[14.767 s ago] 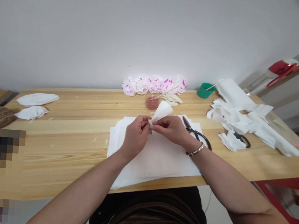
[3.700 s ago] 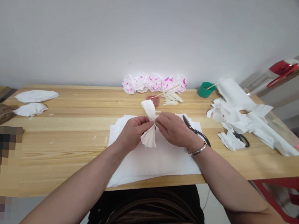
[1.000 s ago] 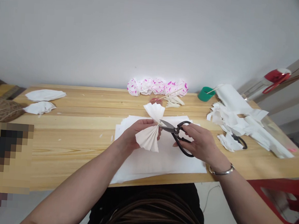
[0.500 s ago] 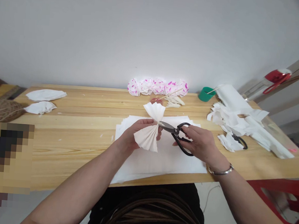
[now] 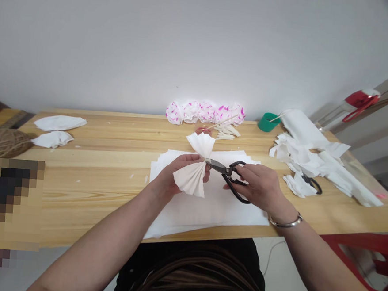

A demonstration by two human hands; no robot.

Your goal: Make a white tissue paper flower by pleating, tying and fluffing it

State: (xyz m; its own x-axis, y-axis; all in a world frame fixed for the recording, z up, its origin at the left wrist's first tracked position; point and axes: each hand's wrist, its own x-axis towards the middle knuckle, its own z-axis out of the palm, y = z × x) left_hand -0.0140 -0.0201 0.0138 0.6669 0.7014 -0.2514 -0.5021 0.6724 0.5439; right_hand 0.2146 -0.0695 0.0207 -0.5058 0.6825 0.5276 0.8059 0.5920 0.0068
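My left hand (image 5: 179, 170) pinches a white pleated paper bow (image 5: 193, 178) near its narrow, gathered middle, and its two fanned ends spread up and down. My right hand (image 5: 259, 185) grips the black handles of a pair of scissors (image 5: 224, 167). The blade tips point left and meet the bow's gathered middle; whether they touch a tie there I cannot tell. Both hands are above a stack of white paper sheets (image 5: 205, 217) on the wooden table. Part of my left fingers is hidden behind the bow.
White paper balls with pink spots (image 5: 206, 112) line the wall. Nearby are paper strips (image 5: 227, 131) and a green cup (image 5: 268, 123) with a stick. Crumpled white paper (image 5: 296, 155) and rolls lie right, partly over another black-handled tool (image 5: 315, 185). Twine (image 5: 6, 143) and white paper pieces (image 5: 60, 123) are left.
Almost nothing differs. The scissor blades look slightly more closed at the bow's middle, and the view has shifted a little.
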